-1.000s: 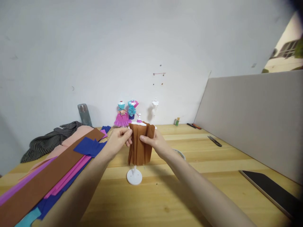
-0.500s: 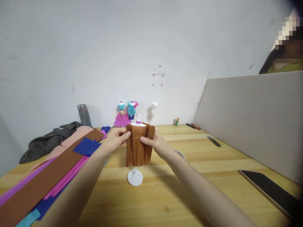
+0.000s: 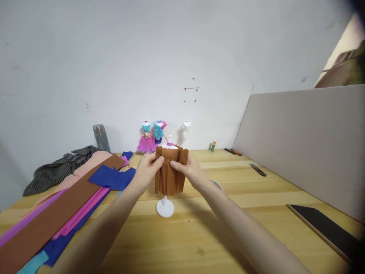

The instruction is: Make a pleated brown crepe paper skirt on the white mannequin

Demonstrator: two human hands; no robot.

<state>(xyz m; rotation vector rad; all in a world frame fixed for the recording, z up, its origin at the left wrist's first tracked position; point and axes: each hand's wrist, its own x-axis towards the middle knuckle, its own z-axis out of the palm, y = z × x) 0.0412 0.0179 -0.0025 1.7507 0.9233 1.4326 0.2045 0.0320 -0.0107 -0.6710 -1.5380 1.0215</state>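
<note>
With the clock centred on a brown, pleated, crepe-like sheet [image 3: 168, 182], and twelve pointing away from the person, the left hand [image 3: 147, 168] is gripping the sheet's upper edge at ten o'clock, its thumb pressing on the near face. The right hand [image 3: 192, 171] is gripping the sheet at two o'clock, its thumb also lying on the near face and pointing toward the left thumb. The sheet is hanging around a small white dress form with a purple neck band [image 3: 170, 143], hiding its middle; the form's round white base is resting on the pale wooden table [image 3: 196, 247] at six o'clock.

Two small dress forms in turquoise and pink outfits [image 3: 147, 144] are standing at eleven o'clock, and a bare white dress form [image 3: 186, 125] is standing at one. A grey cylindrical bottle [image 3: 102, 139] is leaning at ten. Long brown, pink and blue strips [image 3: 61, 205] are lying at eight, black-handled scissors [image 3: 259, 171] at three, and a flat black slab with a pale edge [image 3: 322, 226] at four.
</note>
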